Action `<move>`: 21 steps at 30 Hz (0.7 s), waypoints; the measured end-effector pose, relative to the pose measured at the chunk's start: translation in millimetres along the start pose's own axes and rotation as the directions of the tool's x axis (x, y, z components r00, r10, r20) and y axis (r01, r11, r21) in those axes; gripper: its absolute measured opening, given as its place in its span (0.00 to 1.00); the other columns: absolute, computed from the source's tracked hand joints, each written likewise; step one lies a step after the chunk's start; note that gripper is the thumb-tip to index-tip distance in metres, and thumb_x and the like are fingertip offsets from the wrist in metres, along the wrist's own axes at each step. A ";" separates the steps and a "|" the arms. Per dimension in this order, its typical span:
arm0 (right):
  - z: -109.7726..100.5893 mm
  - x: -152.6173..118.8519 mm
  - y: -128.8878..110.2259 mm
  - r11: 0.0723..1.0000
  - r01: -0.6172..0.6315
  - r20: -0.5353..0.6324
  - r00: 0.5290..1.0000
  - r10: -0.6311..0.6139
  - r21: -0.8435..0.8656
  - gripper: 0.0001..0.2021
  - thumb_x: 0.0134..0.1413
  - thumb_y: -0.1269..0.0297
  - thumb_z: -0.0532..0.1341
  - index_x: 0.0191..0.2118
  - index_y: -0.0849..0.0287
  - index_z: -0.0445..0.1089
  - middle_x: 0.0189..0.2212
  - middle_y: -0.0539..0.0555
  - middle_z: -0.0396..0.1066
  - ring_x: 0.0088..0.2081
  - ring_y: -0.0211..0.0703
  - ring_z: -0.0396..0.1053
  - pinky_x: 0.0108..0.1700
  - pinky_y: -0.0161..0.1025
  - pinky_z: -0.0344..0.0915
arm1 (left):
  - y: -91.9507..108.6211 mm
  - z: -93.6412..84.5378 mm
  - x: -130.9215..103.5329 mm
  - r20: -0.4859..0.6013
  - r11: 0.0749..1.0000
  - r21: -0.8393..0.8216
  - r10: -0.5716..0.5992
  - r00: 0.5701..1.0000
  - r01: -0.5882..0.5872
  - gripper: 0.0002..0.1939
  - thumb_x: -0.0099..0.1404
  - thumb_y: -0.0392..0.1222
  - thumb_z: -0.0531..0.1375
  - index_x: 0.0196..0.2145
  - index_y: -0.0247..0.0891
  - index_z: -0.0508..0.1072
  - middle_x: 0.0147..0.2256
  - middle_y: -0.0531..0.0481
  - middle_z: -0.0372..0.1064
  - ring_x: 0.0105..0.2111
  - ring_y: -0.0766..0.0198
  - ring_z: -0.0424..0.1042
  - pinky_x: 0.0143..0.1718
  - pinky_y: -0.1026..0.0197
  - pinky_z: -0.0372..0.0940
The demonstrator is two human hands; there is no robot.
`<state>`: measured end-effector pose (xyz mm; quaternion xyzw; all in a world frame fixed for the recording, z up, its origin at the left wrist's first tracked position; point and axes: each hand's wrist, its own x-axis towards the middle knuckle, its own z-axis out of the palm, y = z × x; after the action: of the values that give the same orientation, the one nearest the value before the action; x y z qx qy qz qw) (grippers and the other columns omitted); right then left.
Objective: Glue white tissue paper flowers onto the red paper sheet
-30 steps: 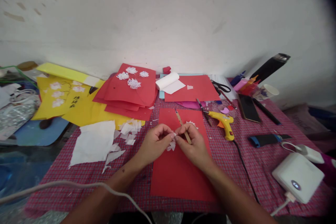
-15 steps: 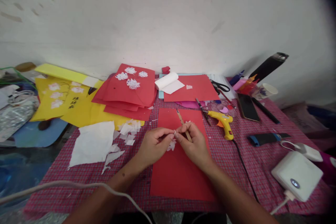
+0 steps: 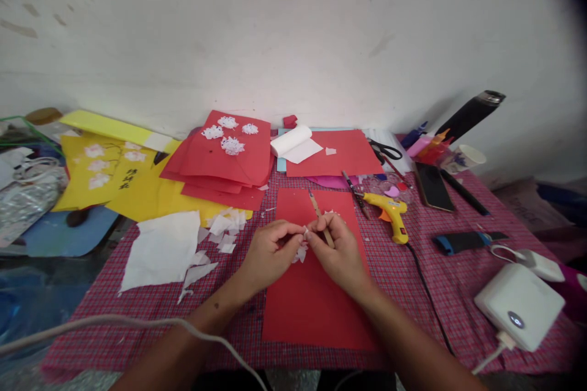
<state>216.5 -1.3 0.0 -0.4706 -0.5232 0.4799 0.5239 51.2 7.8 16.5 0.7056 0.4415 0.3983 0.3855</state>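
Observation:
Over a red sheet (image 3: 316, 311), my left hand (image 3: 273, 253) pinches a small white paper piece (image 3: 306, 231) between thumb and finger. My right hand (image 3: 339, 253) meets it at the same piece, its fingertips closed there, and also holds a thin wooden stick (image 3: 316, 206) that points up and away. White paper petals (image 3: 300, 253) lie on the red sheet just below the fingertips; more white bits, partly hidden, show behind my right hand.
Left are a white sheet (image 3: 160, 250), torn scraps (image 3: 224, 229) and red papers with white flowers (image 3: 232, 146). A yellow glue gun (image 3: 389, 211), a phone (image 3: 433, 186), a cutter (image 3: 461, 242) and a white power box (image 3: 518, 305) lie right. A cable crosses the lower left.
Both hands stay in nearly the same place, with only a slight shift of the fingers around the white paper piece.

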 end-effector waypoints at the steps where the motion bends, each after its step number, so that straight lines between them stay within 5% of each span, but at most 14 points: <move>1: 0.1 -0.1 -0.4 1.000 0.000 0.003 1.000 0.000 -0.001 0.10 0.56 0.68 0.64 0.34 0.52 0.59 0.32 0.48 0.70 0.32 0.40 0.69 0.35 0.39 0.67 | 0.3 0.4 -0.3 -0.010 1.000 -0.012 -0.022 1.000 0.022 0.07 0.66 0.35 0.58 0.36 0.39 0.78 0.34 0.51 0.76 0.34 0.65 0.73 0.40 0.62 0.66; 7: -0.1 -2.6 -2.5 0.996 0.060 0.013 0.998 -0.059 -0.063 0.09 0.58 0.67 0.63 0.35 0.52 0.59 0.33 0.49 0.70 0.33 0.41 0.70 0.37 0.40 0.68 | -0.2 2.2 -2.3 0.010 0.985 -0.100 -0.140 0.990 0.140 0.06 0.65 0.38 0.60 0.35 0.38 0.77 0.30 0.51 0.77 0.29 0.66 0.73 0.32 0.65 0.66; 21: 1.5 -7.0 3.4 0.972 0.137 0.030 0.991 -0.134 -0.191 0.08 0.58 0.68 0.61 0.35 0.52 0.59 0.32 0.50 0.71 0.33 0.42 0.71 0.34 0.40 0.68 | -1.1 2.3 -2.0 0.013 0.990 0.045 -0.138 0.990 0.137 0.06 0.65 0.37 0.57 0.31 0.37 0.74 0.26 0.55 0.71 0.26 0.68 0.67 0.30 0.66 0.61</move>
<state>215.0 -8.0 -4.0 -0.4781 -0.6025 0.3941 0.5031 52.3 5.9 14.2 0.6849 0.4945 0.3552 0.4002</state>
